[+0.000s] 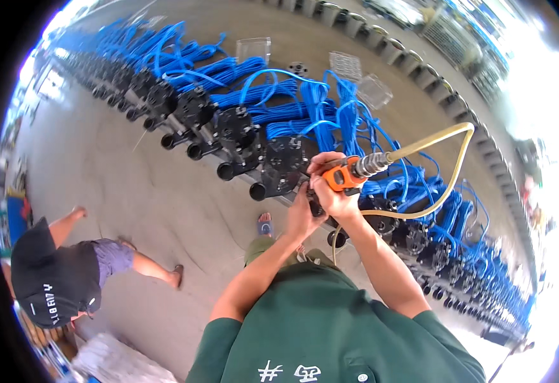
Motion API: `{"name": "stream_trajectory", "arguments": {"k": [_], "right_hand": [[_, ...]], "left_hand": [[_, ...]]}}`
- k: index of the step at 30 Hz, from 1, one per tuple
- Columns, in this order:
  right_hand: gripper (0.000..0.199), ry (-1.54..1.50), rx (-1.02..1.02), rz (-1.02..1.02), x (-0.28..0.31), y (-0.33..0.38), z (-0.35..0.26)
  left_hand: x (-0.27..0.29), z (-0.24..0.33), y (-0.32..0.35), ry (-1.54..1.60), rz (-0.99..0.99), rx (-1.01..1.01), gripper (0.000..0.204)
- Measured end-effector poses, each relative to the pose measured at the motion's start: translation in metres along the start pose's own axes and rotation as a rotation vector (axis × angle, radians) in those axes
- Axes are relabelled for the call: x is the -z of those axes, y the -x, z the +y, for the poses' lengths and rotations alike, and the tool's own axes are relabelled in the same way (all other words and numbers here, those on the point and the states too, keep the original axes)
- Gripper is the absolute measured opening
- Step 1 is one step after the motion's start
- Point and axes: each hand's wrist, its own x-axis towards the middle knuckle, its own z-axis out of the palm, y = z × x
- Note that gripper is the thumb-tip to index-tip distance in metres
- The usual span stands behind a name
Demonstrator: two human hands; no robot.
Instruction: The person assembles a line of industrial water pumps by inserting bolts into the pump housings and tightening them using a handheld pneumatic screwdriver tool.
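My right hand [332, 191] grips an orange air-powered tool [344, 174] with a metal fitting and a pale yellow hose [447, 172] looping off to the right. My left hand [302, 214] sits just below it, fingers against a black round valve body [284, 163] in a long row of such valves [196, 108] on the concrete floor. Blue tubes [305, 102] run from each valve. The tool's tip is hidden behind my hands.
A person in a dark shirt and cap [56, 274] walks barefoot at lower left. Clear plastic trays [254, 48] lie beyond the blue tubes. A curb of grey blocks [420, 70] runs along the upper right. My sandalled foot [265, 225] shows below the valves.
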Motion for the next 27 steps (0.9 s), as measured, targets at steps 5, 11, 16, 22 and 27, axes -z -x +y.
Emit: {"name": "stream_trajectory", "arguments": {"k": [5,11,16,22,27], "right_hand": [[0.029,-0.013,0.005,0.107,0.035,0.016,-0.056],[0.017,0.158,0.122,0.418,0.081,-0.013,-0.051],[0.015,0.223,0.154,0.347,0.087,-0.01,-0.01],[0.013,0.275,0.198,0.306,0.087,-0.012,-0.011],[0.025,0.304,0.193,0.281,0.077,-0.006,-0.029]], "left_hand": [[0.011,0.024,-0.002,0.001,-0.043,0.124,0.097],[-0.004,0.01,0.004,-0.013,-0.036,0.118,0.088],[0.002,0.028,0.0,-0.018,-0.03,0.092,0.062],[-0.001,0.019,0.001,-0.136,0.009,0.022,0.055],[-0.001,0.015,-0.001,-0.108,-0.017,0.089,0.063]]}}
